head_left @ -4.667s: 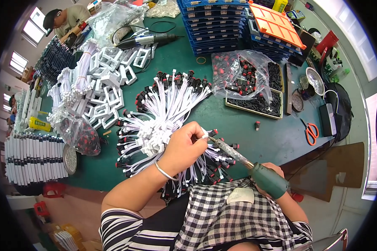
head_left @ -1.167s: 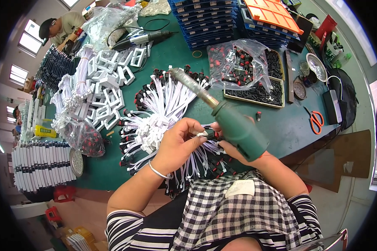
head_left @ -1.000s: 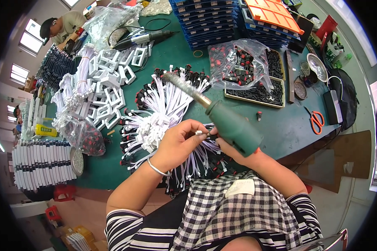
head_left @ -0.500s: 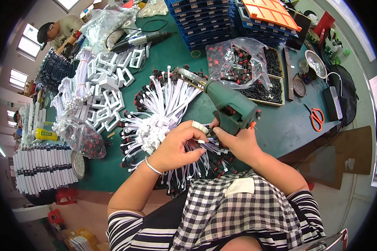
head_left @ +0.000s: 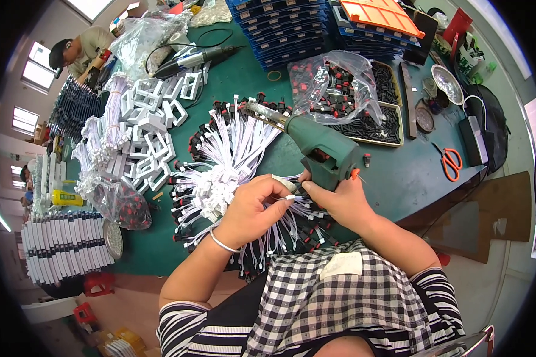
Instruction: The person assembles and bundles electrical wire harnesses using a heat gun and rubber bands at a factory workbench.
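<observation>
While the right hand [head_left: 339, 199] grips the green heat gun [head_left: 321, 146] by its handle, the left hand [head_left: 253, 208] pinches a white wire end [head_left: 289, 197] closed between fingertips, just below the gun. Gun body rests on the green table [head_left: 399, 172], nozzle aimed into the white wire bundle [head_left: 232, 160] (only one view). Risk: nozzle may scorch neighbouring leads; fingers sit close to the heat.

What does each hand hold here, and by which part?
The right hand grips the green gun tool by its handle. The left hand pinches a white wire near its end between the fingertips.
</observation>
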{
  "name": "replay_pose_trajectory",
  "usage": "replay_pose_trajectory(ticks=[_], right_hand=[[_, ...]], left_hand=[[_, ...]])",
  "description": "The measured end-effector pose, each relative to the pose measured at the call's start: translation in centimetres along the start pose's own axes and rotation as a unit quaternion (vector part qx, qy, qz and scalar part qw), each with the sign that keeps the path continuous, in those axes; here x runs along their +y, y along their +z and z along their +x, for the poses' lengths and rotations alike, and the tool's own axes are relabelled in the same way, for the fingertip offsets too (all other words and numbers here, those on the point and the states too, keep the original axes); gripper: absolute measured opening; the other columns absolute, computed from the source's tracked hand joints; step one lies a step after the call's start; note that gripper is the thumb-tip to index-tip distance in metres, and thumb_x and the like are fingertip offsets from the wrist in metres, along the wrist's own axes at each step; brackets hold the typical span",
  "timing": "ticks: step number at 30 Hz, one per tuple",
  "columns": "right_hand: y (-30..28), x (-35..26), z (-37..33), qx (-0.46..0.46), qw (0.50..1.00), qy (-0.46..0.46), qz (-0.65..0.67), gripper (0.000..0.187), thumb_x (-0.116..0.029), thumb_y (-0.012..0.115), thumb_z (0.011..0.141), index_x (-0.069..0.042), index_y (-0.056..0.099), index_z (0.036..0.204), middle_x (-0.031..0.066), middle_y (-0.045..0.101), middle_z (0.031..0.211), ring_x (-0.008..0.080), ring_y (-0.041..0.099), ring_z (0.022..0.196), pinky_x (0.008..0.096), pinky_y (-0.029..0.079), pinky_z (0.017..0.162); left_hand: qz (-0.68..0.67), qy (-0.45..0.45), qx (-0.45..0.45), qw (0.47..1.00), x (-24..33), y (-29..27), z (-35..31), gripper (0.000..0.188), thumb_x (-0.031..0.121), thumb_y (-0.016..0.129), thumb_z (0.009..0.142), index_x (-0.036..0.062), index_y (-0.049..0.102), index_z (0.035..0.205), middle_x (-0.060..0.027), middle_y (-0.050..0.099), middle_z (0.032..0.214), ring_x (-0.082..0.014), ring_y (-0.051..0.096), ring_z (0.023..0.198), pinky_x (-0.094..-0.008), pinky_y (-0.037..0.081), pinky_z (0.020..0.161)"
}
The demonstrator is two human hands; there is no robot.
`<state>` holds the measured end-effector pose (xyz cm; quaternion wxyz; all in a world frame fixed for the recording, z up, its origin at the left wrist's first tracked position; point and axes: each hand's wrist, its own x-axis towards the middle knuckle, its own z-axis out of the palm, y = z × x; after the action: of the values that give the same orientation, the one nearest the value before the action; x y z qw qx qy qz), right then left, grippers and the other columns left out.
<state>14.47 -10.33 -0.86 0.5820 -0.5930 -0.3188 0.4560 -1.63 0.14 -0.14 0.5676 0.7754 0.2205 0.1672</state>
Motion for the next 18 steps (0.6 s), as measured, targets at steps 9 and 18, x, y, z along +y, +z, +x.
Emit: replay_pose_trajectory(ticks=[9, 18], right_hand=[[0.30, 0.55, 0.31, 0.015, 1.000, -0.021, -0.010, 0.013, -0.009, 0.065, 0.075, 0.000, 0.059, 0.083, 0.0029, 0.059, 0.073, 0.0091, 0.054, 0.069, 0.0265, 0.045, 0.065], [0.44, 0.80, 0.21, 0.014, 1.000, -0.022, -0.002, 0.016, -0.010, 0.065, 0.075, 0.000, 0.059, 0.086, 0.0043, 0.061, 0.078, 0.0105, 0.056, 0.074, 0.0274, 0.046, 0.069]], left_hand=[[-0.010, -0.073, 0.010, 0.997, -0.23, 0.66, 0.13, 0.007, 0.001, 0.058, 0.081, 0.0019, 0.052, 0.080, 0.0028, 0.051, 0.074, -0.0014, 0.044, 0.062, -0.0167, 0.036, 0.054], [-0.024, -0.102, 0.015, 0.994, -0.04, 0.86, 0.31, 0.009, 0.000, 0.060, 0.080, 0.0023, 0.051, 0.078, 0.0028, 0.052, 0.075, -0.0009, 0.044, 0.062, -0.0162, 0.036, 0.054]])
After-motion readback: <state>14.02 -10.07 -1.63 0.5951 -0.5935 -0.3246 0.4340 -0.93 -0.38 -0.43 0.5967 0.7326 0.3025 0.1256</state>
